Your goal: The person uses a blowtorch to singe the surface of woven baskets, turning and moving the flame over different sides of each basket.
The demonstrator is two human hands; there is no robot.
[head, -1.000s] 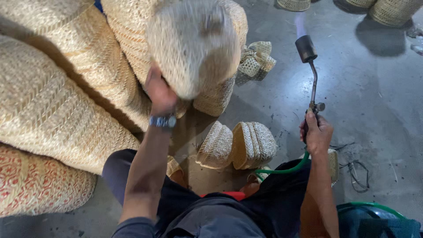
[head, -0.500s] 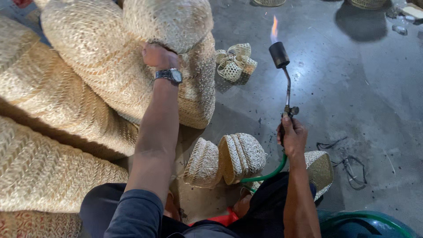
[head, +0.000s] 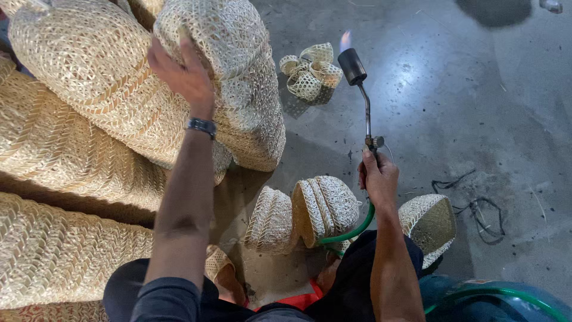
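Woven baskets and a lit torch over a concrete floor

Big woven baskets [head: 89, 137] fill the frame's left; the left hand [head: 182, 71], fingers curled, grips the upper-centre basket [head: 232, 71]. Right of centre, the right hand [head: 378, 179] is wrapped around a gas torch [head: 360, 89], its flame at the top. Small baskets [head: 325, 209] lie on the floor [head: 476, 107] below.

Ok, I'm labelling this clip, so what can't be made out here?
- Left hand: head view; fingertips curl over the woven basket, so the grip is hidden.
- Green hose: its far end runs off the bottom edge.
- Right hand: covers the torch handle.
- Dark cords on the floor: too small to identify.
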